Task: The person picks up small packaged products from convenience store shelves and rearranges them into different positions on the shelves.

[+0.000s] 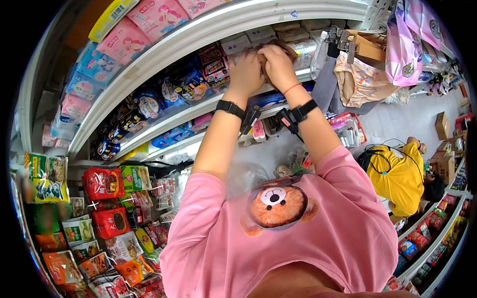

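My left hand [246, 72] and my right hand [277, 65] are side by side over a store shelf, with their fingers curled on a brown item [288, 50] that looks like soft fabric. Most of it is hidden beneath the hands. White packs [236, 44] lie behind my left fingers, and pink-and-black packets [214, 67] sit just to the left. Clear-wrapped white packs [303, 52] are right of my right hand. Both wrists carry black straps with small devices; a red cord [292, 88] circles the right one.
Dark blue packages [167, 91] line this shelf; pink boxes [158, 16] fill the one above. Floral briefs [363, 78] hang from clips at right. Bagged foods [104, 182] hang at left. A person in yellow [395, 178] is low in the aisle, near cardboard boxes [442, 162].
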